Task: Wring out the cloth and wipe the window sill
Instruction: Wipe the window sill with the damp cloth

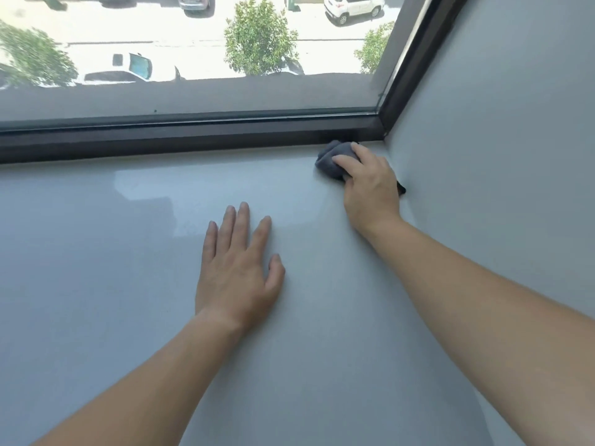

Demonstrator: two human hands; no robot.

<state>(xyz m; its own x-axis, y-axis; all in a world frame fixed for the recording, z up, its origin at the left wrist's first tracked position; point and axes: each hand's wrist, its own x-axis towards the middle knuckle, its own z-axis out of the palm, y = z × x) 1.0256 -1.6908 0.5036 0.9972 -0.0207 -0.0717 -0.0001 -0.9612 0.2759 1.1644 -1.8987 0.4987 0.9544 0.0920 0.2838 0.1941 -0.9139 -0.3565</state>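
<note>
Pale grey, glossy window sill (96, 252), dark window frame (193, 133) along its far edge, grey side wall (499, 123) to the right. Beyond the glass: sunlit street, parked cars, trees. Right hand (370, 191) at the far right corner of the sill, fingers closed over a bunched grey cloth (335, 154), pressing it onto the sill right against the frame and near the wall. Left hand (238, 272) lies flat, palm down, fingers spread wide on the bare sill, holding nothing, well apart from the cloth. Both forearms bare.
</note>
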